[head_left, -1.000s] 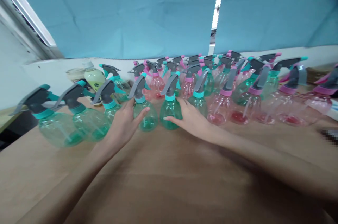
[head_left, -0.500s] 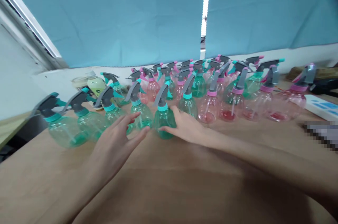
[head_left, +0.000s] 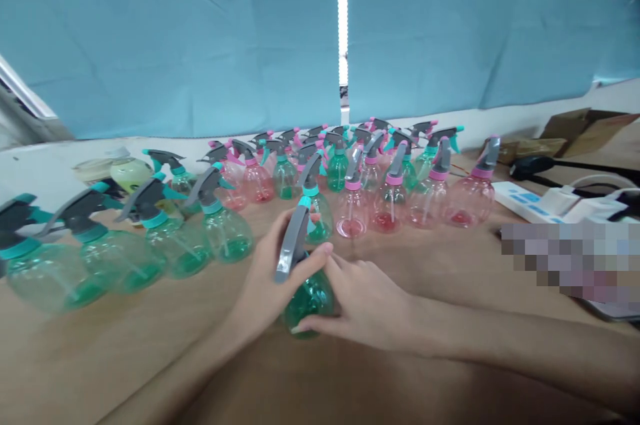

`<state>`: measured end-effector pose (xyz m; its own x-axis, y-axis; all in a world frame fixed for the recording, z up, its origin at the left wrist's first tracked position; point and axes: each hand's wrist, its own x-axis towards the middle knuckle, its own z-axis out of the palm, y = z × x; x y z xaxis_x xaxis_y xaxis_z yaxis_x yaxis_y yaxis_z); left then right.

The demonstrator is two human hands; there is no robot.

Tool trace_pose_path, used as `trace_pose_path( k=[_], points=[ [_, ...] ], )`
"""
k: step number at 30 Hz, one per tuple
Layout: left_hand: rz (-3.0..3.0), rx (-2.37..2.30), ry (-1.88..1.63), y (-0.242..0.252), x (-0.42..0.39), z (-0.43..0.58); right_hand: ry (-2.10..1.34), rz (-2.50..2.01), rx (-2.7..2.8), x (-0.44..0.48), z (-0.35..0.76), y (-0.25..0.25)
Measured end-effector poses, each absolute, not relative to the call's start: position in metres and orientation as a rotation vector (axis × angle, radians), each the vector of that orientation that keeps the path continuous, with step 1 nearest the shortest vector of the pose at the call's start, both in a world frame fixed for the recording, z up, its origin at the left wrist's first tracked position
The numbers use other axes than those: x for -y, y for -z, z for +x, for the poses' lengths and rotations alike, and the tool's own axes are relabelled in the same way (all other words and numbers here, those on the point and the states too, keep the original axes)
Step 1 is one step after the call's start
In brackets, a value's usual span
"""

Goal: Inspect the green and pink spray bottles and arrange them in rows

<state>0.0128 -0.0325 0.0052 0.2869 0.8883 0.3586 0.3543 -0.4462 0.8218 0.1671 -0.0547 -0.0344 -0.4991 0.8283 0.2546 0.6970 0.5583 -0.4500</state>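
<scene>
Head view, and from where I stand the person's two bare hands are closed on one round, clear green plastic spray bottle [head_left: 311, 298] with a grey trigger head, held over the near middle of the brown wooden table [head_left: 200, 345]. The left hand [head_left: 273, 271] grasps it high, its thumb across the front just under the trigger head; the right hand [head_left: 373, 301] clasps the rounded body, thumb low in front, fingers along the side. Whether its base touches the wood, I can't tell. Four turquoise-collared green bottles [head_left: 227, 238] stand in a slanting row to the left, while pink-collared clear pink bottles [head_left: 353, 215] line up beyond the right hand. Farther right lies a white power strip [head_left: 525, 201], near a brown cardboard box [head_left: 585, 135].
</scene>
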Motion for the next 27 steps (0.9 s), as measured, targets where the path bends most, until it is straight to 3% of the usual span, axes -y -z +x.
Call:
trace_pose_path(
  k=[7, 19, 27],
  points=[
    [2.003, -1.050, -1.148, 0.011, 0.021, 0.028, -0.277, -1.102, 2.297, 0.048, 0.186, 0.053],
    [2.037, -1.107, -1.038, 0.002, 0.019, 0.027, -0.525, -1.099, 2.449, 0.025, 0.246, 0.101],
    [2.087, -1.095, -0.989, 0.004, 0.018, 0.024, -0.556, -1.089, 2.485, 0.023, 0.257, 0.105]
  ],
)
